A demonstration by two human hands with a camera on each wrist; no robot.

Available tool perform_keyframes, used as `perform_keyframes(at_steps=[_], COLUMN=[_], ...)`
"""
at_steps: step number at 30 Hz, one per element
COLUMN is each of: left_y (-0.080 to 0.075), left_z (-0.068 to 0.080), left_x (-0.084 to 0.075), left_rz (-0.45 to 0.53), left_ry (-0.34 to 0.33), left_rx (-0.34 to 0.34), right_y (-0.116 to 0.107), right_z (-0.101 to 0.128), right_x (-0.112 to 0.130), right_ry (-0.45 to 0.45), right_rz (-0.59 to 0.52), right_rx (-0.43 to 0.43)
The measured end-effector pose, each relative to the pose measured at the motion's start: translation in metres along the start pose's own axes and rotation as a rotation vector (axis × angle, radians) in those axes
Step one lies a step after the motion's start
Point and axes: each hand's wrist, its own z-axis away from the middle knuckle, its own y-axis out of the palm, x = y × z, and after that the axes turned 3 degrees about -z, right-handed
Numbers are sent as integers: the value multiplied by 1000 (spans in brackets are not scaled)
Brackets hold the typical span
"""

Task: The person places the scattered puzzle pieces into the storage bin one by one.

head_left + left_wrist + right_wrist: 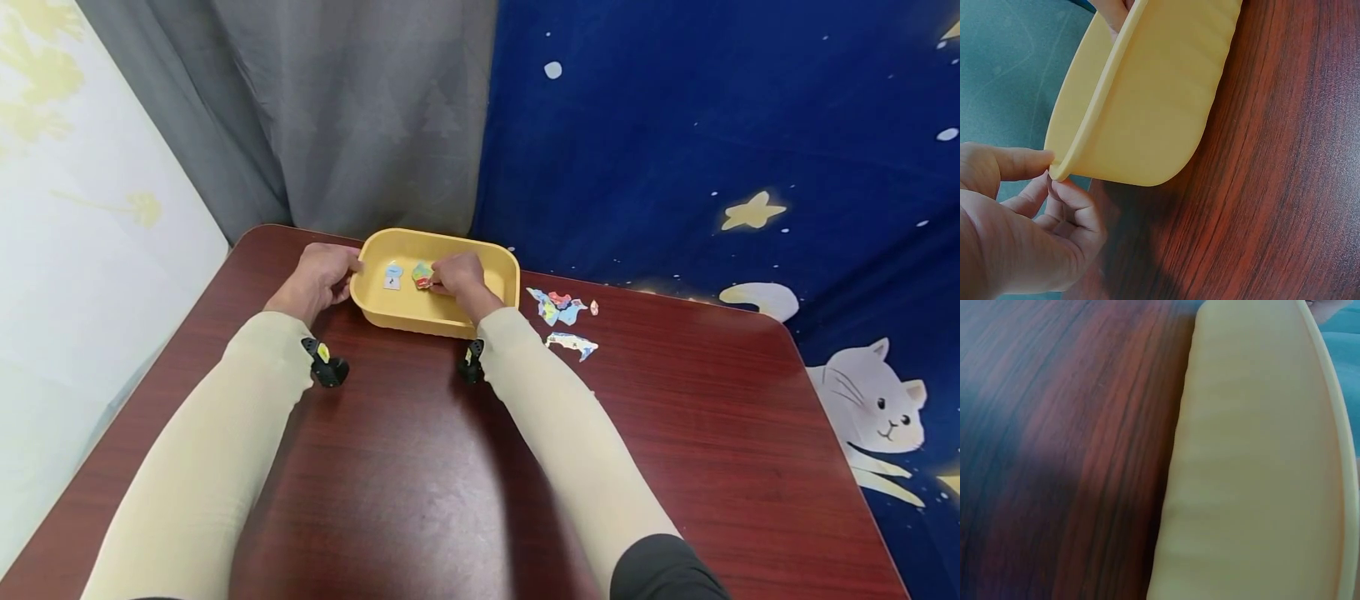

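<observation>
Two hands at the yellow tray (390, 315), set at the tabletop's far edge, long axis running left to right.
Right hand (463, 279) reaches inside, fingertips pinching a small multicoloured paper scrap (422, 275) near the tray's middle. Left hand (318, 279) pinches the left rim between thumb and curled fingers. More torn colourful scraps (558, 307) lie on the table (675, 433) just right of the tray.
</observation>
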Motion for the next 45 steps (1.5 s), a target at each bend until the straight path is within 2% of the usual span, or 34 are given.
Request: perform_keyframes(at_steps=[7, 17, 23, 30, 35, 38, 42, 45], left_y=[0, -1, 0, 0, 0, -1, -1, -3], left_z=[0, 2, 3, 3, 1, 0, -1, -2], left_x=[0, -1, -1, -3, -3, -4, -5, -5], left_rz=[3, -9, -13, -21, -20, -22, -27, -35], left_ry=[2, -5, -9, -13, -13, -12, -4, 6], left_rx=[-1, 5, 8, 9, 6, 3, 2, 0], right_y=[3, 7, 7, 3, 1, -1, -2, -4], right_z=[2, 1, 7, 8, 6, 7, 9, 10], right_x=[-2, -1, -2, 1, 3, 5, 9, 12], right_ry=[-26, -33, -48, -15, -11, -18, -19, -13], right_rz=[53, 65, 130, 190, 183, 216, 204, 144], right_rx=[23, 16, 13, 3, 16, 13, 2, -5])
